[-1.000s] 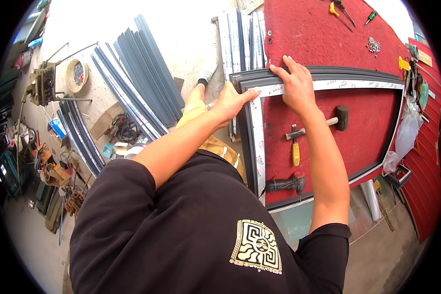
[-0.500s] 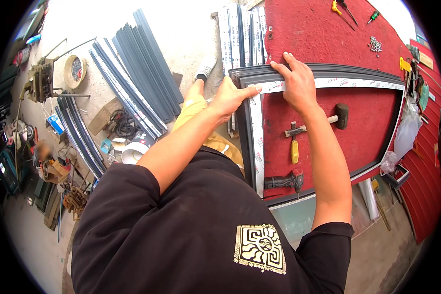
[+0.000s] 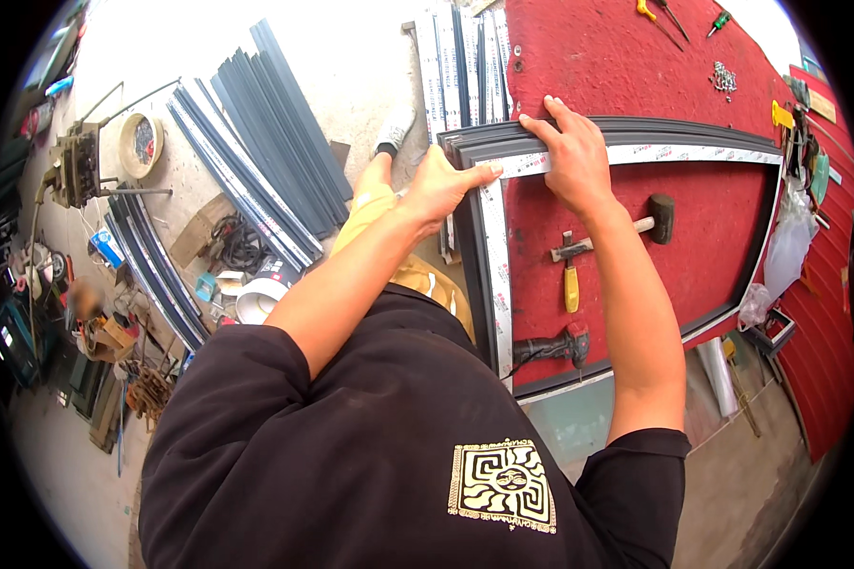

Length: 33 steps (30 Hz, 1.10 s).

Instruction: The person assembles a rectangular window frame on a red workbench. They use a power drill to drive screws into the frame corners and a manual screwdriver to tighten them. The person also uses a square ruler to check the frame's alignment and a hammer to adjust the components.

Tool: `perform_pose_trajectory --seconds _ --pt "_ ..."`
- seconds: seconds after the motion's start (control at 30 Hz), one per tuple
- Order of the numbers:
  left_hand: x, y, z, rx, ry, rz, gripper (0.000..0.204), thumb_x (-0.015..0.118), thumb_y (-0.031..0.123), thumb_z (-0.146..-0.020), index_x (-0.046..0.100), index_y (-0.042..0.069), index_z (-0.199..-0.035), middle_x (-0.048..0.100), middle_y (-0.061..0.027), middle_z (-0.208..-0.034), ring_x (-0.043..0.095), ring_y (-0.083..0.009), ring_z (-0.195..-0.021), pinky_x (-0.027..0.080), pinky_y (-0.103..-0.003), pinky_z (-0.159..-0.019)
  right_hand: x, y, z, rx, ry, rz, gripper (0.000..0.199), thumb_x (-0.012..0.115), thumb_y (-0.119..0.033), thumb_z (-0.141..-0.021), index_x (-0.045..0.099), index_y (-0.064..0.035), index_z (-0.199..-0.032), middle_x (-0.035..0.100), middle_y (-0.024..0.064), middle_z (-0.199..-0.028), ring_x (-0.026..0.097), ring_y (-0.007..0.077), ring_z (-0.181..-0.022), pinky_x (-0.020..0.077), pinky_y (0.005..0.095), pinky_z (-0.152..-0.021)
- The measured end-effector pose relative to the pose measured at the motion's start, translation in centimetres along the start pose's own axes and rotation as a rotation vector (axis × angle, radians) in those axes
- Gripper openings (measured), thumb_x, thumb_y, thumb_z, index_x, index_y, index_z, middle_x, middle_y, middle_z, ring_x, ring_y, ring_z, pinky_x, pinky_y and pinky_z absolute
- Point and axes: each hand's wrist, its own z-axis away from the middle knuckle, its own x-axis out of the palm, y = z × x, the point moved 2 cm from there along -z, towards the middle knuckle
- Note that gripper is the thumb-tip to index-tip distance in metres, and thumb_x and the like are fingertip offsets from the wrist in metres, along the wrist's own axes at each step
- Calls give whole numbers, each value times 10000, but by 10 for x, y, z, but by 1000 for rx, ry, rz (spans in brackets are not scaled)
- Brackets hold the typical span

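A dark grey metal frame (image 3: 674, 152), shaped like a window frame with white printed film on its faces, lies on a red-covered table (image 3: 617, 66). My left hand (image 3: 436, 194) grips its near-left corner, thumb stretched along the top face and fingers hidden behind the outer side. Over the far rail, close to that corner, my right hand (image 3: 576, 156) is wrapped with its fingers across the dark profile. Inside the frame's opening lie a mallet (image 3: 661, 220) with a dark head, a hammer with a yellow handle (image 3: 571, 287) and a red-and-black power drill (image 3: 555, 347).
Screwdrivers (image 3: 719, 23) and a small heap of screws (image 3: 723, 80) lie at the table's far end. Long dark profiles (image 3: 280, 137) are spread over the floor at left, near a round bucket (image 3: 141, 145). Plastic bags (image 3: 789, 248) hang beyond the frame's right side.
The view has shifted very slightly. Both hands keep their hold at the same places on the frame.
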Motion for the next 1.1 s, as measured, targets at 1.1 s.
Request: perform_pose_trajectory --seconds 1.1 --pt "-9 -12 -11 -43 -76 103 438 869 28 -855 646 7 -1232 748 -57 -1090 710 -153 -969 579 -314 -911 -4 -3 2 44 -53 63 588 675 3 -837 681 -201 -1389 604 160 -1503 532 344 -1446 384 489 -1237"
